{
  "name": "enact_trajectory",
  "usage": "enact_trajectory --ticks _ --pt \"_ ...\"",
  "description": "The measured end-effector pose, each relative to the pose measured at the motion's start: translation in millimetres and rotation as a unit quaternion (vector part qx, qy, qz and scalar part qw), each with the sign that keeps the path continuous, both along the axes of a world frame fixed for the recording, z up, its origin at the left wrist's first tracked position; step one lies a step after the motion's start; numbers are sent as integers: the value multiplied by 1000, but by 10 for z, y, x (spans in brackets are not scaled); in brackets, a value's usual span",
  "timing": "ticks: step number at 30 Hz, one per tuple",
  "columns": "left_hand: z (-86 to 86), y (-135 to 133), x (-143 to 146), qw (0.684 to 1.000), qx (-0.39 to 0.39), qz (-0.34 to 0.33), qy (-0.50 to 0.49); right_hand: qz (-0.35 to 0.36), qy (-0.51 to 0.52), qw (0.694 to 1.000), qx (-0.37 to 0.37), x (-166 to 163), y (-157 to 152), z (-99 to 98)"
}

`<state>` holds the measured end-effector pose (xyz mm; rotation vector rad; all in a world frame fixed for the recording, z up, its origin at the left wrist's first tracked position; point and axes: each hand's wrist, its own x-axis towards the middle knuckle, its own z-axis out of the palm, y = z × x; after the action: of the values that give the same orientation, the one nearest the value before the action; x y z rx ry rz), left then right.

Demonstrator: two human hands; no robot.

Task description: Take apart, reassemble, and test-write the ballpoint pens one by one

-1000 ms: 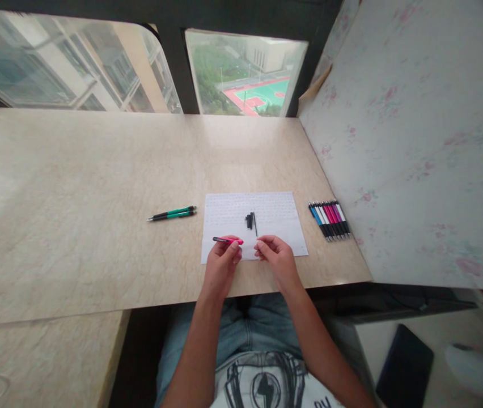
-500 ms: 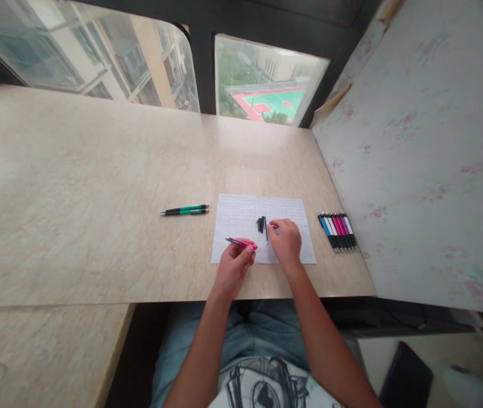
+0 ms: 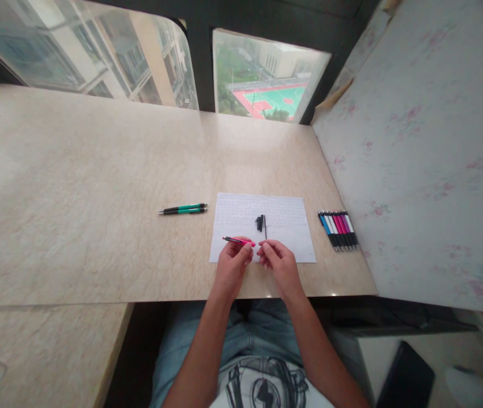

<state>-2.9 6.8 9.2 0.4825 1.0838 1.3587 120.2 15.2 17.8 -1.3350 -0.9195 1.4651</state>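
Apparently we're partway: our left hand (image 3: 233,265) grips the pink pen (image 3: 233,240) above the paper (image 3: 288,224); our right hand (image 3: 281,264) pinches beside it, contents unclear. Black parts (image 3: 261,223) lie loose, unfitted. Green pens (image 3: 188,211) and a pen row (image 3: 338,230) flank the sheet.

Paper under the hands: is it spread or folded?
Spread: the paper lies flat on the table, all four corners in view, black parts on it. The left hand and right hand hide some near edge.
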Motion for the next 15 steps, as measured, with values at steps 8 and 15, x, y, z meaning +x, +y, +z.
enact_trajectory --ticks 8,15 --pt "230 -29 -12 946 56 -31 316 -55 247 962 -101 -145 -80 -33" --pt "195 -29 -22 946 60 -45 314 -49 249 962 -97 -114 -88 -47"
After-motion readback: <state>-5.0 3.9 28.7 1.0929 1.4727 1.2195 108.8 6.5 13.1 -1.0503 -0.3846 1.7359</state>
